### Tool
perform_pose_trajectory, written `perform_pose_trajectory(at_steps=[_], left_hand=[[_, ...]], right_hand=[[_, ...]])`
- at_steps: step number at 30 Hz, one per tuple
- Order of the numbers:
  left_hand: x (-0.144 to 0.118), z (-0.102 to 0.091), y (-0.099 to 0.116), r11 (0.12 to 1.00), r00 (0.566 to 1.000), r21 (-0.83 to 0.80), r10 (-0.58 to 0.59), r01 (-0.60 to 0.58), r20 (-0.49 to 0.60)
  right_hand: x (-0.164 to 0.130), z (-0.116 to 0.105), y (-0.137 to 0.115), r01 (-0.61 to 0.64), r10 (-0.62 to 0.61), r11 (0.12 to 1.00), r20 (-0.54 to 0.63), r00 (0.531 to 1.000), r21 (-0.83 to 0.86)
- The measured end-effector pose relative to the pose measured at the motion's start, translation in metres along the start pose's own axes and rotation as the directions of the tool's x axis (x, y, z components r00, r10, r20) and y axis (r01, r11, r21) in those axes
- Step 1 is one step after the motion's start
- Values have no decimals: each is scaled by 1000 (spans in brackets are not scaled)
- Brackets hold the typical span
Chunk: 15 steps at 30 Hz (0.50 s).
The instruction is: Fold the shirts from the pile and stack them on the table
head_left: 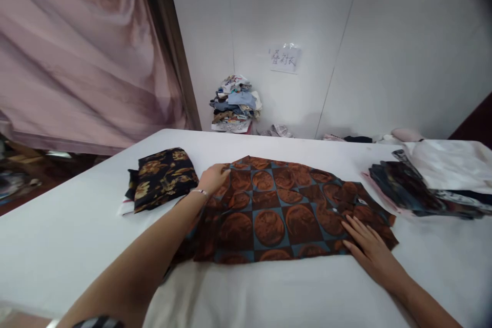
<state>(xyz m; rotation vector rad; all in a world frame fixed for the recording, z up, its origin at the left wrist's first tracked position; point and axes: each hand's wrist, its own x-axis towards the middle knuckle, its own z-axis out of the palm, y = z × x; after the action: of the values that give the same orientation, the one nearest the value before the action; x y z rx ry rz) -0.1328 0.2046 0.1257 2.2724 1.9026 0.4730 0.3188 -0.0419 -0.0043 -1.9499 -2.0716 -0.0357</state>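
A brown and blue shirt (269, 215) printed with large round motifs lies spread sideways on the white table (277, 292), its collar end toward the right. At the shirt's left end, my left hand (213, 179) is closed on the far edge of the cloth, thumb and fingers pinching it. My right hand (367, 246) rests on the fabric near the collar with its fingers stretched out flat, so it is open. Just left of my left hand sits a folded black garment (163, 179) with golden flowers, on top of something white.
On the right of the table are a heap of dark clothes (403, 187) and a white garment (453, 164). Beyond the far edge stands a tall clothes pile (236, 105) by the wall. A handwritten paper (284, 59) hangs there. A pink curtain (77, 51) covers the left side.
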Motion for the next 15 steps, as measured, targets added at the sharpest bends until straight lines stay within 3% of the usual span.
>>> perform_pose_trajectory(at_steps=[4, 7, 11, 15], left_hand=[[63, 18, 18, 993, 993, 35, -116, 116, 0], [95, 40, 41, 979, 978, 42, -201, 199, 54], [108, 57, 62, 959, 954, 46, -282, 279, 98], [110, 37, 71, 984, 984, -48, -168, 171, 55]], right_hand=[[-2, 5, 6, 27, -28, 999, -18, 999, -28], [-4, 6, 7, 30, -30, 999, -14, 999, -34], [-4, 3, 4, 18, -18, 1000, -14, 1000, -14], [-1, -4, -4, -6, 6, 1000, -2, 1000, 13]])
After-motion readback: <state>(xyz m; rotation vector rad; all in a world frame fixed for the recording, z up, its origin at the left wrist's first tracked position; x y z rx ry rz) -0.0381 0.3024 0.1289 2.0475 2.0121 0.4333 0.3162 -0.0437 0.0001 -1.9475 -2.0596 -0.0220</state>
